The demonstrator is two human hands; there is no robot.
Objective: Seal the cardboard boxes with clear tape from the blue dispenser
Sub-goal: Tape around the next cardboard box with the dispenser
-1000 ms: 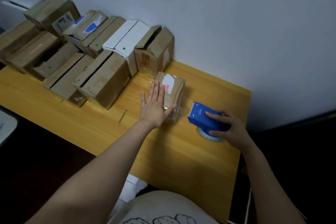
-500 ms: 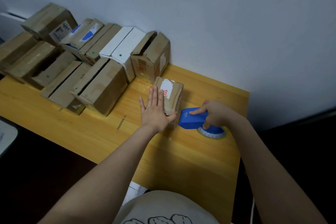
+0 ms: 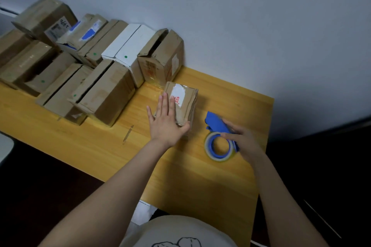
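Fingers of the left hand [image 3: 167, 124] are straight and spread out. The palm lies flat on top of the small brown box [image 3: 185, 104], and the thumb lies along the near edge of the box. The box sits on the yellow wooden bench [image 3: 180, 176]. It has a torn white sticker [image 3: 178, 92] with some red on it, just past the fingertips.

The right hand [image 3: 244, 140] is curled round the blue tape dispenser [image 3: 215, 121] and grips it. Two fingers reach across the top of the roll of clear tape [image 3: 210, 151]. The round side of the roll is tipped up, so the hole in the middle shows. The dispenser is to the right of the small box, near it but not touching. I cannot tell if it rests on the bench or is held just above it.

Farther left, many more brown boxes [image 3: 108, 90] stand close together in rows. Some have flaps that are partly open. A white box [image 3: 130, 46] stands among them at the back, against the pale wall [image 3: 241, 16].
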